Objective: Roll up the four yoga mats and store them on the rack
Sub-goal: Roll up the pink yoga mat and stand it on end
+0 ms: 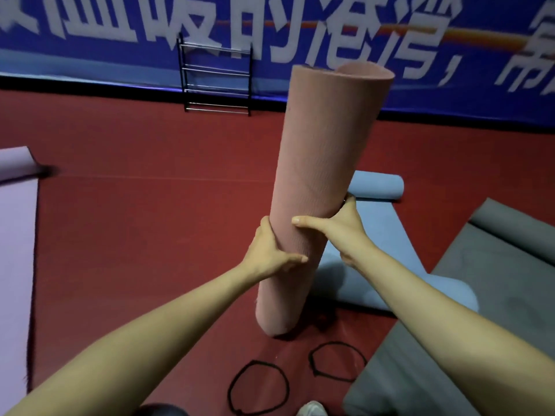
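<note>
A rolled pink yoga mat [318, 163] stands nearly upright in front of me, leaning slightly right, its lower end just above the red floor. My left hand [270, 250] grips the roll's left side below its middle. My right hand [336, 226] grips its right side a little higher, thumb across the front. A blue mat [375, 235] lies partly unrolled behind the roll. A grey mat [468, 283] lies flat at the right with its far end curled. A lilac mat [15, 250] lies flat at the left edge. The black metal rack [216, 79] stands against the far wall.
Two black elastic loops lie on the red floor [135, 220] near my feet, one [258, 388] at the bottom centre, the other [338, 361] to its right. A white shoe tip [312, 409] shows at the bottom edge. A blue banner covers the back wall.
</note>
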`<state>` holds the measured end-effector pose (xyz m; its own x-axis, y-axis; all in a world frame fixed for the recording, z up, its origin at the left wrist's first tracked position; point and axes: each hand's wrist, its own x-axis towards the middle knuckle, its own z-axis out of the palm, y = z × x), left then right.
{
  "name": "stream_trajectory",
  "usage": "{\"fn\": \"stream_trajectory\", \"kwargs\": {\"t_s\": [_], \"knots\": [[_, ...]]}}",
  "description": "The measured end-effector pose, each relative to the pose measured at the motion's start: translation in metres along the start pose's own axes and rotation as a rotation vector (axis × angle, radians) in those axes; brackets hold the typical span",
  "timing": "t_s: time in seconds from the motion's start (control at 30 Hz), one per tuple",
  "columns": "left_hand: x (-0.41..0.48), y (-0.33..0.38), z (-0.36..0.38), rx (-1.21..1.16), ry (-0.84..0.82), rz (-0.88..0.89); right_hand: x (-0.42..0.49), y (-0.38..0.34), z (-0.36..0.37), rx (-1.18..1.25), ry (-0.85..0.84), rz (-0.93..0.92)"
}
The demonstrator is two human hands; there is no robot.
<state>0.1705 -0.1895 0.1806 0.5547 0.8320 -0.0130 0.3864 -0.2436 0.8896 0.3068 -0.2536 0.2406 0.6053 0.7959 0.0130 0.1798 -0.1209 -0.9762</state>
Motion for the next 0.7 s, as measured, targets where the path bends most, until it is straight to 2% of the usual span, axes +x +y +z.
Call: {"fn": "stream_trajectory", "kwargs": {"t_s": [0.13, 0.2, 0.33, 0.53, 0.7], "knots": [[-0.004, 0.016, 0.004, -0.123, -0.016, 0.001, -0.007, -0.004, -0.015, -0.119, -0.007, -0.013], [-0.008, 0.028, -0.002, -0.249, -0.019, 0.009, -0.011, -0.008, -0.024, -0.153, -0.067, -0.001], [-0.011, 0.059, -0.023, -0.501, -0.041, 0.119, -0.013, -0.036, -0.039, -0.027, -0.216, 0.007], [-0.017, 0.126, -0.050, -0.599, -0.012, 0.261, -0.017, -0.100, -0.055, 0.091, -0.233, -0.111], [-0.018, 0.176, -0.064, -0.607, 0.104, 0.320, -0.021, -0.140, -0.068, 0.138, -0.218, -0.192]]}}
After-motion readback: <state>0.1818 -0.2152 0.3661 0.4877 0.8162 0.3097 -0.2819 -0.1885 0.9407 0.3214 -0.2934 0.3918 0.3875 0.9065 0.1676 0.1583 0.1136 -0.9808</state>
